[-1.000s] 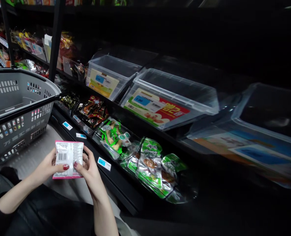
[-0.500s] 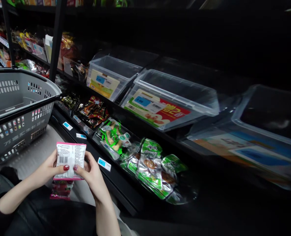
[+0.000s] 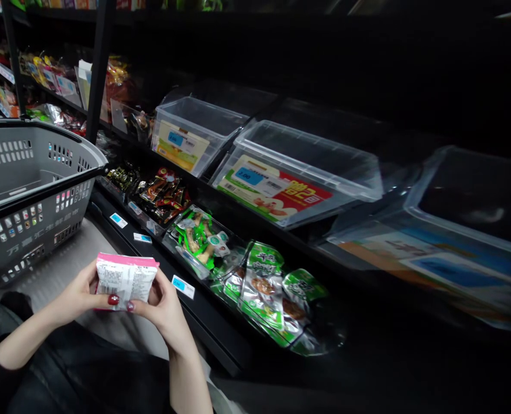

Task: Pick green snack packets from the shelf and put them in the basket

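Left hand [image 3: 84, 291] and right hand [image 3: 168, 313] both grip the pink-edged packet [image 3: 125, 278], print showing, grey basket [image 3: 72, 198] nearby!

The far side of the packet [image 3: 127, 282] is hidden; whether another lies behind it cannot be determined. Its fine print is too small to be read. Most fingers of the left hand [image 3: 80, 293] and right hand [image 3: 164, 307] are concealed. The grey basket [image 3: 72, 198] is cut off by the left edge. The rightmost clear bin [image 3: 466, 247] is blurred and cut off by the right edge. The uppermost packages [image 3: 83, 4] are cropped at the top.
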`<state>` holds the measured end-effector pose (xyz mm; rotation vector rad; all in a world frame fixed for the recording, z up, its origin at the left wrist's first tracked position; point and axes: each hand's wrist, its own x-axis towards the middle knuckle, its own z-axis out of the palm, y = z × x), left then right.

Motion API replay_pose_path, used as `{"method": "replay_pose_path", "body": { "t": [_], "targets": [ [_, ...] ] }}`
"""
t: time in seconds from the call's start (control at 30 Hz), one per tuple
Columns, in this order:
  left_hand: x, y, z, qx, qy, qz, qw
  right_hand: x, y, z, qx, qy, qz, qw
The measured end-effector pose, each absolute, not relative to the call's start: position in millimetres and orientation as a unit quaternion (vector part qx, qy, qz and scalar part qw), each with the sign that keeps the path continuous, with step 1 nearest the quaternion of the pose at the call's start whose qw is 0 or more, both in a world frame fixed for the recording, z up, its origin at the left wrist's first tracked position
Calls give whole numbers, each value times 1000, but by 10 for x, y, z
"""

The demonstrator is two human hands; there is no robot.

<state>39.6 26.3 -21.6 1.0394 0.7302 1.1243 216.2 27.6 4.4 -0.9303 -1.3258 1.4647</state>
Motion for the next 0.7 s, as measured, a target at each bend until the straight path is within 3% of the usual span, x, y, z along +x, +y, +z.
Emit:
{"method": "replay_pose_path", "body": {
  "t": [0.2, 0.33, 0.43, 0.53, 0.63, 0.7],
  "targets": [
    [407, 292, -444, 284, 205, 490, 799, 1987, 64, 245, -513, -679, 337, 403],
    [417, 281, -493, 255, 155, 485, 822, 1875, -87, 363, -551, -684, 278, 388],
    [431, 256, -370, 297, 200, 498, 789, 1924, -73, 359, -553, -656, 329, 394],
    [429, 224, -176, 392, 279, 521, 705, 2017, 22, 301, -514, -586, 469, 415],
    [380, 210, -35, 470, 295, 498, 666, 2046, 113, 231, -425, -509, 573, 481],
    [325, 222, -16, 492, 283, 431, 702, 2026, 149, 185, -399, -471, 571, 541]
  ]
}}
